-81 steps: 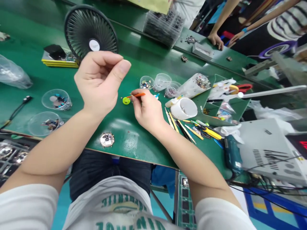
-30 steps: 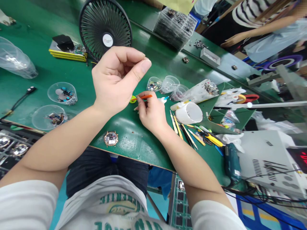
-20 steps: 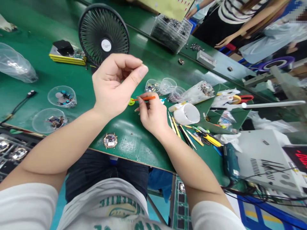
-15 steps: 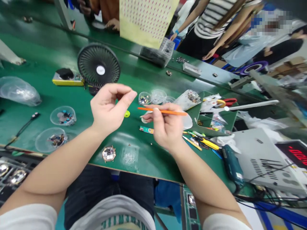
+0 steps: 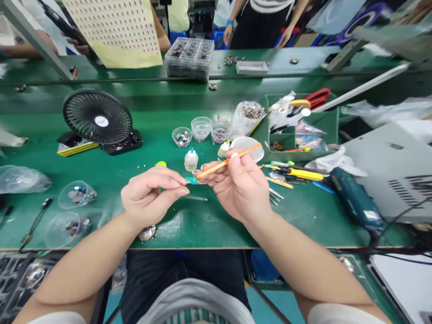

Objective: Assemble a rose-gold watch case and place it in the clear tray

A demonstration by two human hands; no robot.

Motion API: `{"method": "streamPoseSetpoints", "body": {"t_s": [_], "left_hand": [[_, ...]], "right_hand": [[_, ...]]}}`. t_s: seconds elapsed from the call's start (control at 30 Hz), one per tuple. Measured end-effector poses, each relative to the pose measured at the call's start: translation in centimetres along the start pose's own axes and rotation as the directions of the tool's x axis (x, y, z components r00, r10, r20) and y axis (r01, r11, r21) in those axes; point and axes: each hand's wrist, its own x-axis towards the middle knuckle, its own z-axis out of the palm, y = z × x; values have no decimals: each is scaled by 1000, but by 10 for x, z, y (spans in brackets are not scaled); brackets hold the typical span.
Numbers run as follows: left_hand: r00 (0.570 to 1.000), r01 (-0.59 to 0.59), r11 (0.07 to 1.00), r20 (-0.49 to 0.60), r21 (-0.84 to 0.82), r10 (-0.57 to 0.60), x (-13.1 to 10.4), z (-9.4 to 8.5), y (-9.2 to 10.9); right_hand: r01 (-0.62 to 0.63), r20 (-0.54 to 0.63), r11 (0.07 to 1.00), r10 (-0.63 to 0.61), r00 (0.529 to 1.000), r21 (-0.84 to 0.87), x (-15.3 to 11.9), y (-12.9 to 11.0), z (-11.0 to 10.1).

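- At centre, one slim orange stick (image 5: 218,167), pinched in the right hand (image 5: 245,189), slanting toward two o'clock.
- Left hand (image 5: 151,195): thumb and forefinger nearly together; contents too small to tell.
- Eleven o'clock: three clear cups (image 5: 201,129).
- Ten o'clock: one black fan (image 5: 97,120).

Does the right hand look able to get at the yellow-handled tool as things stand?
Probably yes: the yellow-handled tool lies close by on the right hand's outer side, its handle uncovered. The orange stick already in its grip might hinder a pick-up.
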Motion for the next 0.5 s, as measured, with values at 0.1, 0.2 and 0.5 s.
{"method": "streamPoseSetpoints", "body": {"t_s": [0.1,0.2,0.5], "left_hand": [[999,34,999,42,4,-34,-2,0,0],[997,50,999,60,-17,-49,-3,1,1],[993,110,992,43,-65,-108,-5,8,1]], "right_hand": [[-73,14,996,72,997,50,-3,1,2],[-77,24,992,75,997,99,-4,1,3],[-105,34,987,102,994,118,-6,4,7]]}}
